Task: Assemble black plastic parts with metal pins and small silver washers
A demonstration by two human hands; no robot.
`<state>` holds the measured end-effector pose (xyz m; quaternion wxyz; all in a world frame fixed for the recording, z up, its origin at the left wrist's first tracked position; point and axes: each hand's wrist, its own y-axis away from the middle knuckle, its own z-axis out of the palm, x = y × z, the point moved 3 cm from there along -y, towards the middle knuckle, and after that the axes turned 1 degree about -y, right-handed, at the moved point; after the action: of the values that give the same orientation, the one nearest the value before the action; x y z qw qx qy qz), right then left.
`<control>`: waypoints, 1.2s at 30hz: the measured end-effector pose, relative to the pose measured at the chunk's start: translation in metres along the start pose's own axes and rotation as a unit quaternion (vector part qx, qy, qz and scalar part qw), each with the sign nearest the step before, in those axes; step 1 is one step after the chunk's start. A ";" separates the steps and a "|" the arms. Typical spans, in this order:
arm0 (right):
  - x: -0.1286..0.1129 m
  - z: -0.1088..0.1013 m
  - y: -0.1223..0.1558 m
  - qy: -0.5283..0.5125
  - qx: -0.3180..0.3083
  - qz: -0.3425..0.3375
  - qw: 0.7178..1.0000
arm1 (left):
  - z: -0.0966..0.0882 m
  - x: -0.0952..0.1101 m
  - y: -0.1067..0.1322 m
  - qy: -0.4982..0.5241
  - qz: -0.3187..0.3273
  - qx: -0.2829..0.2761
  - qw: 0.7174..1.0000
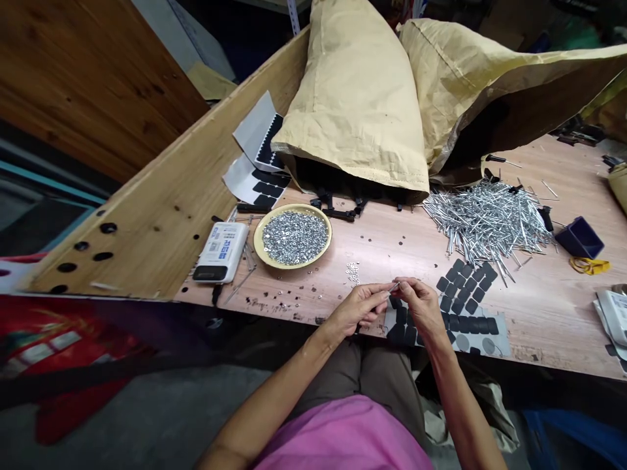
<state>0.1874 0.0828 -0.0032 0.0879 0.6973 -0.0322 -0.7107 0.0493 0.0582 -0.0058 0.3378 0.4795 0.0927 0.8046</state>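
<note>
Close together at the table's front edge, both my hands are closed in a pinch. My left hand (pixel 360 307) grips a thin metal rod (pixel 394 287), whose end points toward the other hand. At that end, my right hand (pixel 418 301) pinches with thumb and fingertips; any small part between them is hidden. A few small metal nuts (pixel 352 274) lie loose just beyond my left hand. Under and beside my right hand is a grey backing sheet (pixel 502 336) with black rounded pads (pixel 465 324). More black pads (pixel 463 287) lie behind it.
A yellow bowl (pixel 258 251) of small nuts stands left, beside a white power bank (pixel 223 251). Right lies a heap of metal rods (pixel 490 219), near a dark blue box (pixel 580 238). Large paper sacks (pixel 362 98) rest behind; a wooden board (pixel 161 196) borders the left.
</note>
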 end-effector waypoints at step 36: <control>-0.030 -0.007 0.025 0.287 0.001 -0.238 0.928 | 0.011 0.005 0.014 -0.142 0.109 -0.003 0.984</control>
<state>0.1964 0.0637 0.0303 -0.0793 0.8586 0.1607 -0.4803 0.0510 0.0483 0.0101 0.2594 0.5947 -0.0115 0.7608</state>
